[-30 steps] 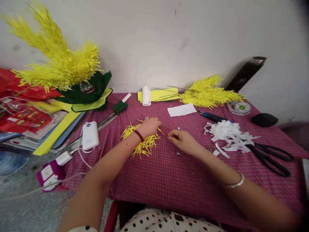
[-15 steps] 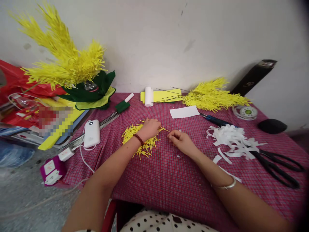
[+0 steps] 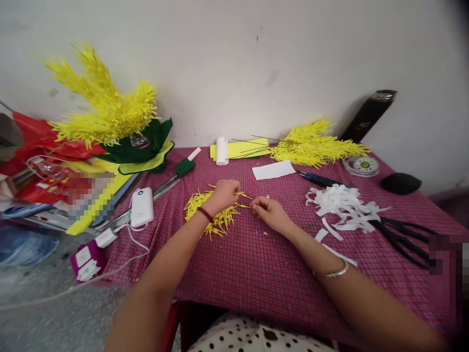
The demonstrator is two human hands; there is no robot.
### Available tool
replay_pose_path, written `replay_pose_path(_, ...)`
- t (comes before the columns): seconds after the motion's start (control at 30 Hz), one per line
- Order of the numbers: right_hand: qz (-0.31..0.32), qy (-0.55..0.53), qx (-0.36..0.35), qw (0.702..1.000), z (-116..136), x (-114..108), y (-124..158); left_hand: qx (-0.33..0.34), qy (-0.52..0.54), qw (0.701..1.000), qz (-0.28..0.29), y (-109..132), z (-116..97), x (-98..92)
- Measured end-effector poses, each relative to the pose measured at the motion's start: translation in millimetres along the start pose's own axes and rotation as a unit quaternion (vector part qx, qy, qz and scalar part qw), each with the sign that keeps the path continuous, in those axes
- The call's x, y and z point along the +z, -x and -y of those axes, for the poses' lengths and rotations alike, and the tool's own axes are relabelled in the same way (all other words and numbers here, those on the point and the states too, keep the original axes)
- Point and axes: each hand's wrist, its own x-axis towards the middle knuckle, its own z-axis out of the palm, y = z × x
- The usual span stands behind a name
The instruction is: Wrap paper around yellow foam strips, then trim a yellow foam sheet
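Note:
A pile of yellow fringed crepe-paper pieces (image 3: pixel 196 204) lies on the checked cloth, partly under my left hand (image 3: pixel 227 191). The left fingers are closed on yellow paper strips at the pile's right side; how many they hold is hidden. Thin twisted yellow strips (image 3: pixel 243 205) stick out from there to the right. My right hand (image 3: pixel 271 213) is closed in a pinch, thumb and forefinger meeting at the tip of one strip just right of my left hand.
Scissors (image 3: pixel 399 234) and white paper strips (image 3: pixel 331 203) lie at the right. Yellow plumes (image 3: pixel 315 146), a white paper piece (image 3: pixel 273 169) and a white roll (image 3: pixel 222 150) are along the back. A power bank (image 3: pixel 142 207) and yellow arrangement (image 3: pixel 110 110) stand left.
The camera view has shifted slightly. My right hand has come closer to my left, and its fingertips now meet a yellow strip. More strip ends show between the hands.

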Motion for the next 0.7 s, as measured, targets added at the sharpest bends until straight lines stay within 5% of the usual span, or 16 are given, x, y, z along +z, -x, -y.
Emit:
replay_pose_path(0.17,0.014,-0.070,0.005,0.997,24.6,2.5,9.6,-0.011,0.284,0.956,-0.073,23.0,-23.1,5.1)
replay_pose_path(0.3,0.052,-0.108,0.010,0.993,46.9,3.1,22.3,-0.028,0.447,0.891,-0.069,39.7,-36.9,23.5)
replay_pose_path(0.47,0.019,-0.099,0.015,0.995,51.8,2.1,31.6,-0.058,0.543,0.837,-0.045,45.4,-41.5,40.7)
replay_pose_path(0.6,-0.009,-0.055,0.008,0.998,44.3,-1.1,34.3,-0.079,0.558,0.825,-0.044,49.3,-39.4,48.1)
replay_pose_path(0.7,-0.025,0.002,-0.010,1.000,39.0,-6.0,36.4,-0.085,0.496,0.861,-0.070,52.7,-36.4,53.9)
